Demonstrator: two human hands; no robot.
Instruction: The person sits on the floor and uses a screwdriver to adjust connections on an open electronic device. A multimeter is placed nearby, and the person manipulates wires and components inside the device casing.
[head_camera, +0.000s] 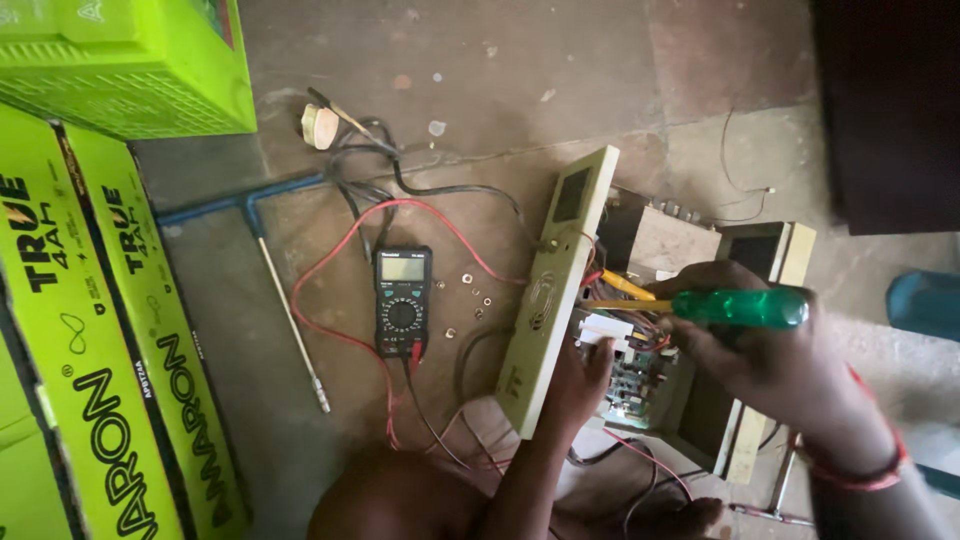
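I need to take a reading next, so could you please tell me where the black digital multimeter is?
In the head view, the black digital multimeter lies on the concrete floor left of centre, between the blue T-handled wrench and the pale green front panel.

green cartons left | green crate top-left | multimeter's grey screen centre

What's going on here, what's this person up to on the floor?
A person sits on a concrete floor over an opened electrical unit. Their right hand grips a green-handled screwdriver, its tip pointing into the wiring and circuit board inside. The left hand steadies the cream front panel, which is tilted away from the case. Beside it lie a digital multimeter with red and black leads, a few loose nuts, and a blue T-handle wrench.
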